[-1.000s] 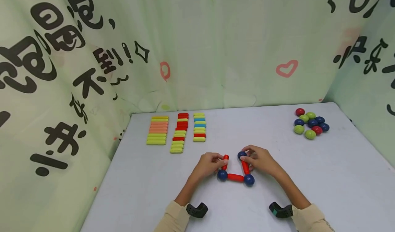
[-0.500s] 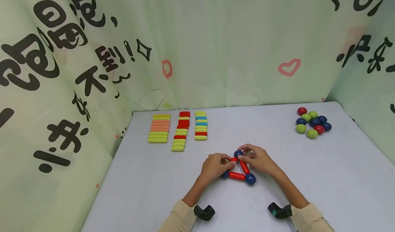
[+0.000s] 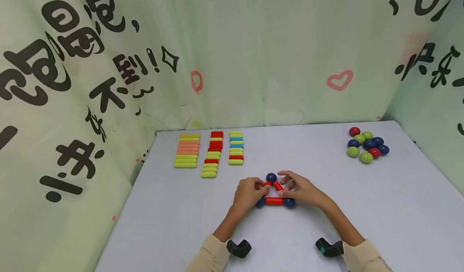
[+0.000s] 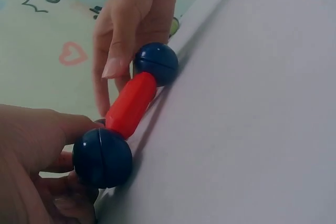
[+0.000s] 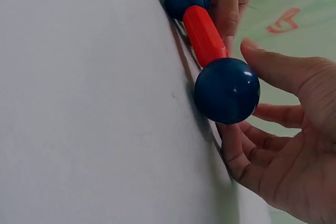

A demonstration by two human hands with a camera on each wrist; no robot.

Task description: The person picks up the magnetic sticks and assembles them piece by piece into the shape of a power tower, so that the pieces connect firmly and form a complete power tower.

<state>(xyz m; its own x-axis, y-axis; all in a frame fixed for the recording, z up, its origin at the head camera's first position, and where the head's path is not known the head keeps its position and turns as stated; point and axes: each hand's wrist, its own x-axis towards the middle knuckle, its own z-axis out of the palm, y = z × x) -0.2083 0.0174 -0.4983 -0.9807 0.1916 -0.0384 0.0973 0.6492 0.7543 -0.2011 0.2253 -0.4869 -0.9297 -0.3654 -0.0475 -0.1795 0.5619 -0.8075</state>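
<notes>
On the table, three red magnetic rods and three blue balls form a triangle. A blue ball (image 3: 271,178) sits at its far tip, and the front red rod (image 3: 274,201) joins the other two balls. My left hand (image 3: 249,192) pinches the left rod near the left blue ball (image 4: 102,158); its fingers hide most of that rod. My right hand (image 3: 301,189) is beside the right red rod (image 3: 278,186) and the right blue ball (image 5: 227,91), its thumb and fingers spread apart in the right wrist view.
Three columns of coloured rods lie at the back left: yellow and orange rods (image 3: 187,151), red and yellow rods (image 3: 212,154), and a mixed column (image 3: 236,147). Several red, green and blue balls (image 3: 369,144) cluster at the back right. A printed curtain (image 3: 232,54) stands behind the table.
The left rod's end has swung right to meet the ball the right hand held, closing the triangle. The right hand has let go of that ball and drawn back to the right side.
</notes>
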